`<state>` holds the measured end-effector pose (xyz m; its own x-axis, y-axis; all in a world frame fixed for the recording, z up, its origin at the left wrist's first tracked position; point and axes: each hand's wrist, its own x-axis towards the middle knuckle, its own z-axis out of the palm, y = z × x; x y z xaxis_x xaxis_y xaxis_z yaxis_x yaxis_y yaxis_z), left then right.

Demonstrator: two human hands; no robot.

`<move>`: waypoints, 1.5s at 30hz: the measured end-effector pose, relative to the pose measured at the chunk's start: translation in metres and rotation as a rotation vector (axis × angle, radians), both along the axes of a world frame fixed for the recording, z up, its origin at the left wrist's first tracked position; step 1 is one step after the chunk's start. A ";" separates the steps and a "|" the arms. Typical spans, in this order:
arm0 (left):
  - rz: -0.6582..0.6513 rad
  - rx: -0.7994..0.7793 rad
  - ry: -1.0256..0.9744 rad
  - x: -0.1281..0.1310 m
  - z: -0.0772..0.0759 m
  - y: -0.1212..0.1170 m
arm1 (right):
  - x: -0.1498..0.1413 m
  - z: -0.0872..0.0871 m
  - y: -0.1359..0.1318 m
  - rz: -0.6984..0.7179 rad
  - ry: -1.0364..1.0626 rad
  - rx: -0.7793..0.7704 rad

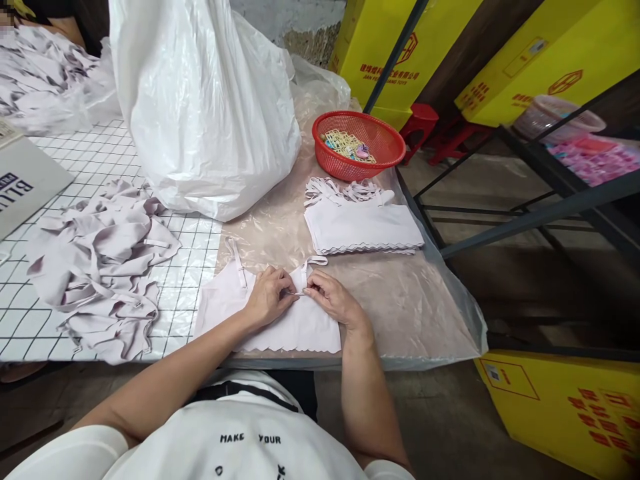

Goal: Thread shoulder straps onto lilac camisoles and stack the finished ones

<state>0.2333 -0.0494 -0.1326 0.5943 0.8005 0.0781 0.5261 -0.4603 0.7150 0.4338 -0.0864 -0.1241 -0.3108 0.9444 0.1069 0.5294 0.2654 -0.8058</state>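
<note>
At the near edge of the table (410,320), the left hand (273,297) has thumb and fingers pinched together on a thin strip of one pale garment (295,333); the right hand (335,300) pinches just beside it, the fingertips of the two almost meeting; whether that strip is strap or neckline edge, I cannot tell from where I stand. The garment lies spread on the tabletop, its scalloped hem toward the person's white shirt (240,440); one thin strap (239,267) reaches out beyond the left hand, and another loops up beyond the right. Past the right hand sits a neat stack (365,227) of like garments, straps bunched along its far side; right behind it is a red basket (345,168) holding pale yellow and coloured bits. Left of the hands, a loose heap (105,260) of the same cloth sprawls over a checked cover (185,293); a bulging white plastic bag (210,113) stands behind; a printed carton (30,180) juts in at far left, with another person's arm (70,30) beyond. Off to the right, a dark metal frame (540,215) crosses in front of yellow boxes (540,73) and red stools (423,120).
</note>
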 end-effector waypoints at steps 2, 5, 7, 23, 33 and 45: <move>-0.005 -0.001 0.005 0.000 0.001 0.000 | 0.001 0.000 0.000 0.013 0.001 0.003; -0.010 -0.007 0.006 0.001 0.002 0.000 | 0.001 0.000 0.000 0.018 -0.004 0.000; -0.007 -0.012 -0.001 0.001 0.002 0.000 | 0.001 0.000 -0.001 0.017 -0.006 -0.003; -0.020 -0.005 0.020 0.000 -0.002 0.002 | -0.014 -0.004 0.000 0.034 -0.047 0.083; 0.060 0.094 -0.009 -0.043 0.017 -0.005 | -0.001 0.001 -0.028 -0.480 -0.148 0.043; 0.455 -0.062 0.395 -0.154 0.023 -0.058 | -0.015 -0.009 -0.114 -0.667 -0.299 -0.125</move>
